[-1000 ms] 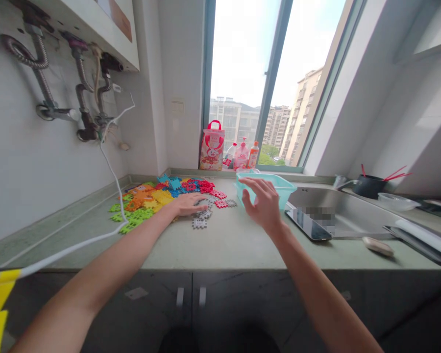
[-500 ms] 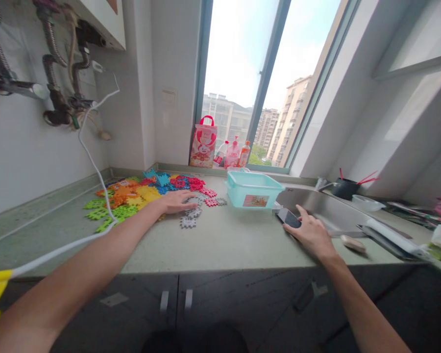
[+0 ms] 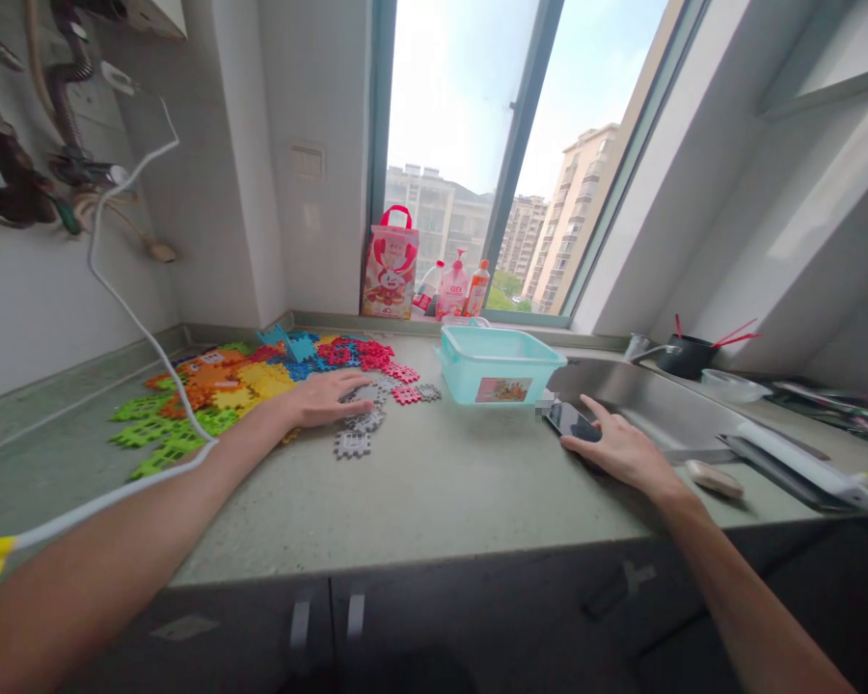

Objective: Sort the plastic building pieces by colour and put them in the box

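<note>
My left hand lies palm down with its fingers stretched out over grey interlocking plastic tiles, beside a heap of them in yellow, red, blue, orange and green. Over by the sink, my right hand has its thumb along the near edge of a dark smartphone and other fingers at its far side; the index finger points up and away. The phone sits low at the counter, close to a turquoise plastic bin. What is in the bin cannot be seen.
A steel sink is set in the counter at the right, with a bar of soap near its front edge. A white cable crosses my left forearm. Bottles and a red-handled bag stand at the window.
The view has shifted slightly, and the left wall and pipes have moved further left in it. Both hands stay at the same places on the tiles and the phone.
</note>
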`<move>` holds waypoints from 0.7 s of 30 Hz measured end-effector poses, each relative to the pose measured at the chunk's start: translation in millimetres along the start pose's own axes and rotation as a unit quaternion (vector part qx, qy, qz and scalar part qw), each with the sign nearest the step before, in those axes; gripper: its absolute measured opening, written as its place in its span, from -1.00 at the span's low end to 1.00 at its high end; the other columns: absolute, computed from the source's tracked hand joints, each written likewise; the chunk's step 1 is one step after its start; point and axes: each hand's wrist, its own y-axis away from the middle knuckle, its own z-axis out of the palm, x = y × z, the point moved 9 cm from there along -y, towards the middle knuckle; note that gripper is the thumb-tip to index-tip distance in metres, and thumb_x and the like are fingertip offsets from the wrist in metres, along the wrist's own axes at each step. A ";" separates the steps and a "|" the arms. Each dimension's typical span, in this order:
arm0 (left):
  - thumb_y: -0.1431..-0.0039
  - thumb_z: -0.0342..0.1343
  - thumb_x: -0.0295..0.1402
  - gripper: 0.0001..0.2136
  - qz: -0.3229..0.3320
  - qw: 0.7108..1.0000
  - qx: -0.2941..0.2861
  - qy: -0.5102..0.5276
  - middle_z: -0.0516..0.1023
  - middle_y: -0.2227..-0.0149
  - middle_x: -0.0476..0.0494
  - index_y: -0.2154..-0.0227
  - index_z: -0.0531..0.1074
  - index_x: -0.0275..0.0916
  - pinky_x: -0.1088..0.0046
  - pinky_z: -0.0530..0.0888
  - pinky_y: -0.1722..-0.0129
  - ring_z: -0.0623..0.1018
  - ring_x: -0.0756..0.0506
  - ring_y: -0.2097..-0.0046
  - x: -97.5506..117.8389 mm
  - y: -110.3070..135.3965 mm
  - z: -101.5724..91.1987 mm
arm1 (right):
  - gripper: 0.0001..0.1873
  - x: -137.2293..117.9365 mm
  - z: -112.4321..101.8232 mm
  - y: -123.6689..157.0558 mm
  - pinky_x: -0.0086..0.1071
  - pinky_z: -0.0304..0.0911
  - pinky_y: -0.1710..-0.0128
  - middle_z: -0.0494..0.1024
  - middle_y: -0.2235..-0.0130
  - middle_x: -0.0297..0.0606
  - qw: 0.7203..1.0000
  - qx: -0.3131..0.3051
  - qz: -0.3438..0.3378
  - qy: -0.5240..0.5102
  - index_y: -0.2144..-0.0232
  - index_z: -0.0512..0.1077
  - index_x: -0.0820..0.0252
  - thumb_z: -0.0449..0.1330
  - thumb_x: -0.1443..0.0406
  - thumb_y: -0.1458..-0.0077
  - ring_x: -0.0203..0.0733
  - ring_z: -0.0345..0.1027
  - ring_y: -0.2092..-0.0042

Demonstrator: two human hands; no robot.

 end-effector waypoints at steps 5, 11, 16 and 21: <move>-0.31 -0.22 0.38 -0.16 -0.003 1.000 0.004 0.000 0.17 -0.50 -0.14 -0.45 0.24 -0.03 0.18 0.12 -0.45 0.22 -0.28 -0.47 -3.9 -2.0 0.6 | -0.19 26.7 -12.7 -11.3 -0.04 0.41 -0.10 0.57 -0.16 -0.05 0.988 0.004 -0.032 -0.153 -0.41 0.28 0.03 0.03 -0.19 -0.27 0.20 0.49 -0.14; -0.35 -0.22 0.35 -0.18 0.005 1.000 -0.004 0.005 0.16 -0.50 -0.14 -0.44 0.24 -0.07 0.18 0.10 -0.45 0.24 -0.28 -0.46 -0.4 -1.9 -0.3 | -0.42 45.7 6.7 -20.3 -0.01 0.40 -0.11 0.53 -0.20 -0.03 0.953 -0.023 -0.058 -0.297 -0.12 0.53 0.15 -0.02 0.01 -0.25 0.18 0.44 -0.16; -0.36 -0.22 0.35 -0.19 -0.002 1.000 -0.003 0.018 0.15 -0.51 -0.13 -0.44 0.23 -0.07 0.13 0.07 -0.46 0.23 -0.26 -0.45 -1.4 -1.9 -0.2 | -0.46 38.0 8.3 -13.1 0.01 0.32 -0.23 0.43 -0.29 -0.08 0.942 -0.026 -0.087 -0.322 -0.03 0.59 0.10 0.02 -0.03 -0.25 0.16 0.40 -0.18; -0.34 -0.22 0.38 -0.19 -0.013 1.000 -0.012 0.022 0.13 -0.51 -0.10 -0.43 0.24 -0.03 0.11 0.08 -0.46 0.22 -0.29 -0.46 -3.3 -1.1 -0.1 | -0.49 42.0 9.6 -11.2 -0.05 0.33 -0.24 0.33 -0.37 -0.15 0.940 -0.036 -0.079 -0.329 0.00 0.63 0.05 0.04 -0.03 -0.27 0.16 0.40 -0.20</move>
